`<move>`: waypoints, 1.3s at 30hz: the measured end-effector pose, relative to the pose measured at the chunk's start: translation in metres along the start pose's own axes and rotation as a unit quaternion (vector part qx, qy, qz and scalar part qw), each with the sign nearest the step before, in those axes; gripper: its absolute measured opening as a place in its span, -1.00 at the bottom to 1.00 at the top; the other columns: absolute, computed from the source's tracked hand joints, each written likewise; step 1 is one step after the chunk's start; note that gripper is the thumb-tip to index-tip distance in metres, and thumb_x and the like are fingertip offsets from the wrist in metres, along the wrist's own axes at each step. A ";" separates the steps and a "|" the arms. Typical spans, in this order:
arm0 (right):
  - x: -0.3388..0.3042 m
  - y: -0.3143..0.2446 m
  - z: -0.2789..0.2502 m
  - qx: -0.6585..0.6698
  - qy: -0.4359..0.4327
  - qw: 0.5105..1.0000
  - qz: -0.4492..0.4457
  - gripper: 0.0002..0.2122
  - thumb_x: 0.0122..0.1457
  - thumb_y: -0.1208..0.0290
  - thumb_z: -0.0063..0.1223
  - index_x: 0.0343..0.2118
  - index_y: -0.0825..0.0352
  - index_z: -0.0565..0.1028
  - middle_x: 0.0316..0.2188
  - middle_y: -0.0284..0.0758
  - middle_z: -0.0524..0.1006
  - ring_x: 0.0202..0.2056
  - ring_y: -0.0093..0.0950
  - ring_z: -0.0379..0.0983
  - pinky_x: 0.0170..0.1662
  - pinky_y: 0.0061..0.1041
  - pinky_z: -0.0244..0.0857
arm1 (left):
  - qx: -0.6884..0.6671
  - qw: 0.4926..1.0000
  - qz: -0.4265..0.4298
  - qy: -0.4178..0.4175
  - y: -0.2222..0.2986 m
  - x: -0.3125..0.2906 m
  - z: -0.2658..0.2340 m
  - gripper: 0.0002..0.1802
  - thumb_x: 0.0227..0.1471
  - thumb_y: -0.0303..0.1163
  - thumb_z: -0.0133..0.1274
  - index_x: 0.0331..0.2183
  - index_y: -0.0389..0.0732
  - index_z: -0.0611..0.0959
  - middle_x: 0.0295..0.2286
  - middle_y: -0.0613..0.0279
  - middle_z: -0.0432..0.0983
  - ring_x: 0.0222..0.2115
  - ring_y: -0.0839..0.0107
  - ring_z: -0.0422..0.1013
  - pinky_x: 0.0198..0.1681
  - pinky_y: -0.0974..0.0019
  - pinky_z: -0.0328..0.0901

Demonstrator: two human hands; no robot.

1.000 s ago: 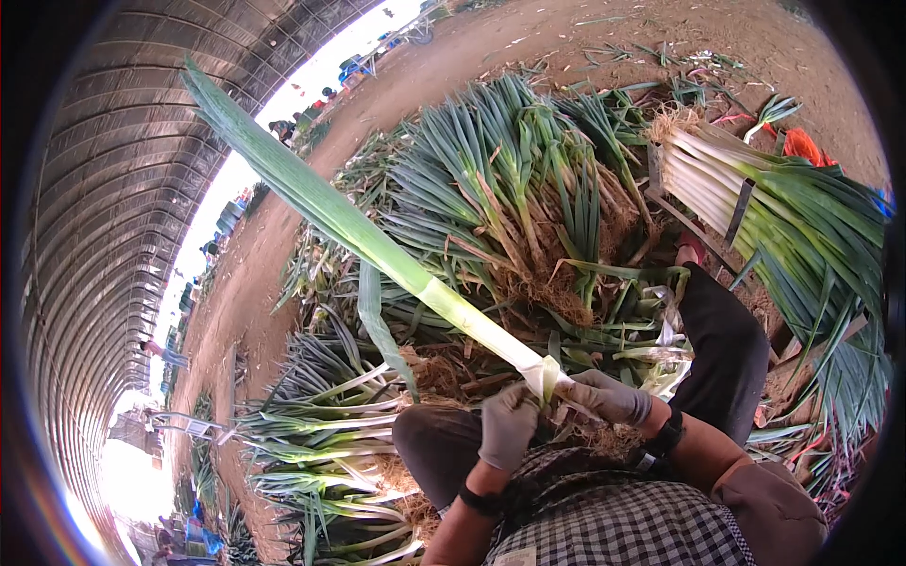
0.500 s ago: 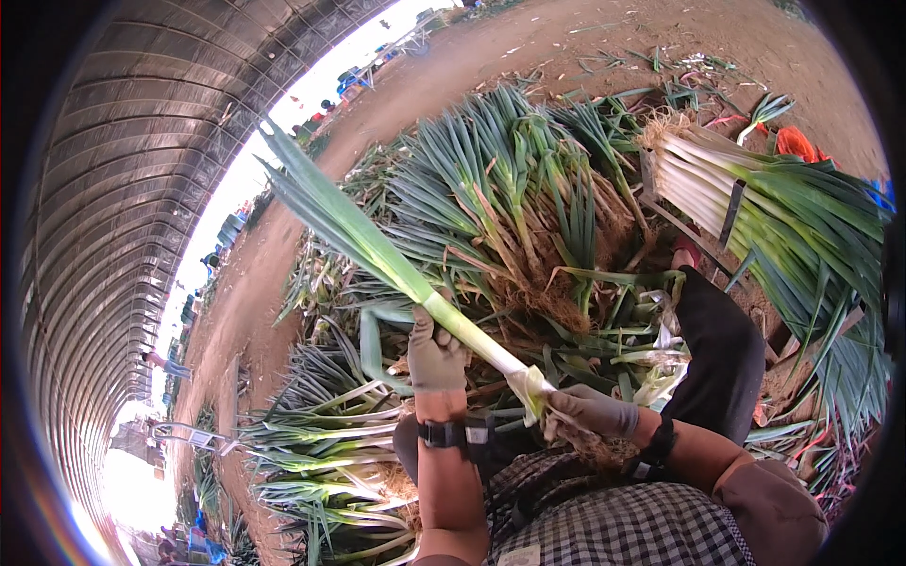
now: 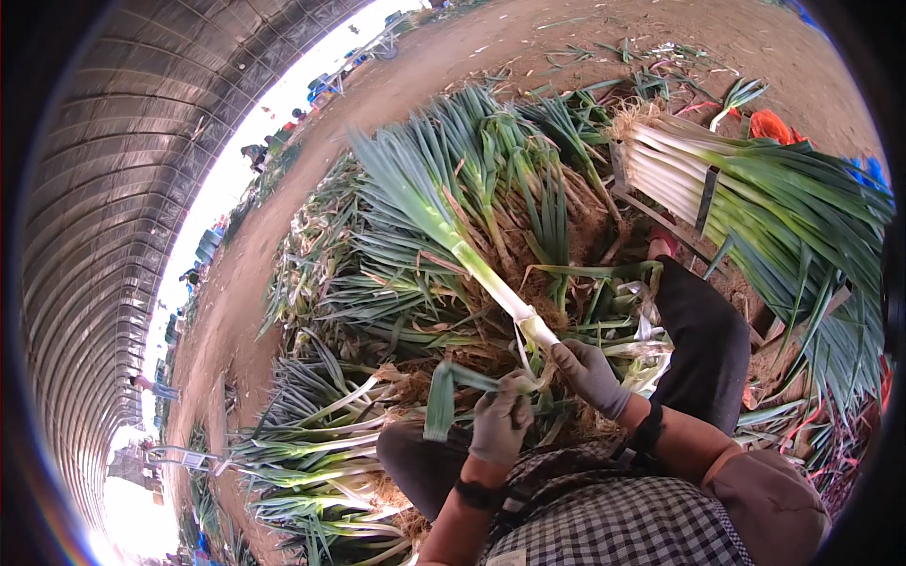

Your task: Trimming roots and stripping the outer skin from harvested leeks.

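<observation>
A large green onion slants up and to the left, its white shank low and its green leaves fanning over the pile. My gloved right hand is closed around its lower end, which it partly hides. Just left of that, my gloved left hand is pinched on a stripped outer leaf; its green part is folded and droops left, and a pale strip stretches near the onion's base. Behind the held onion lies a heap of untrimmed green onions with dry leaves and brown roots.
At the right, a metal rack bears a bundle of clean white-stemmed green onions. More rooted onions lie at lower left beside my knee. An orange net bag rests on the dirt floor behind the rack.
My left hand has left the onion's shank and come down toward me with the leaf. The onion has swung right and steeper; my right hand still holds its base.
</observation>
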State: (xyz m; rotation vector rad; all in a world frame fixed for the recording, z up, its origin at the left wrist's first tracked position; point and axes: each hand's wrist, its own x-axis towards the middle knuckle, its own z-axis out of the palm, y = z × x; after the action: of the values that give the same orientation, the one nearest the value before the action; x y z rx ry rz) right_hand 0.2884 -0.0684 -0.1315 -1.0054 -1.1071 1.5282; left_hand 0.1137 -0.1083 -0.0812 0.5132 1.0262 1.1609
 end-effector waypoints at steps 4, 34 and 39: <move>-0.005 -0.009 -0.009 0.027 -0.046 0.997 0.060 -0.40 0.19 -0.19 -0.12 -0.16 0.42 0.44 -0.63 -0.46 0.44 -0.71 -0.71 0.26 -0.64 -0.69 0.12 | 0.107 0.982 -0.017 0.154 0.027 -0.003 -0.042 -0.57 0.20 -0.03 -0.06 -0.26 -0.25 0.58 -0.27 0.03 0.56 -0.71 0.63 0.20 -0.67 0.55 0.12; 0.052 -0.065 0.088 -0.006 -0.217 0.967 0.130 -0.74 0.00 0.48 0.05 -0.24 0.44 0.58 -0.42 -0.39 0.54 -0.39 -0.65 0.39 -0.23 -0.64 0.30 | 0.053 0.976 0.183 -0.108 0.080 0.045 -0.089 -0.31 0.02 0.01 0.16 0.03 -0.26 0.41 -0.40 0.27 0.51 -0.64 0.68 0.26 -0.61 0.61 0.11; 0.054 -0.059 0.089 -0.074 -0.228 0.960 0.142 -0.79 -0.04 0.52 0.15 -0.29 0.43 0.57 -0.41 -0.48 0.53 -0.39 -0.72 0.35 -0.27 -0.70 0.22 | 0.022 0.972 0.205 -0.116 0.081 0.041 -0.079 -0.40 -0.10 0.09 0.24 -0.29 -0.30 0.58 -0.52 0.30 0.54 -0.67 0.71 0.24 -0.64 0.63 0.05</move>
State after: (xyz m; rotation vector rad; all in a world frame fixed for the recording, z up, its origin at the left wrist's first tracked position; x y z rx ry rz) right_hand 0.2063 -0.0234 -0.0571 -0.9681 -1.4616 2.0007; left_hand 0.0060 -0.0546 -0.0706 0.9041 0.7625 1.4038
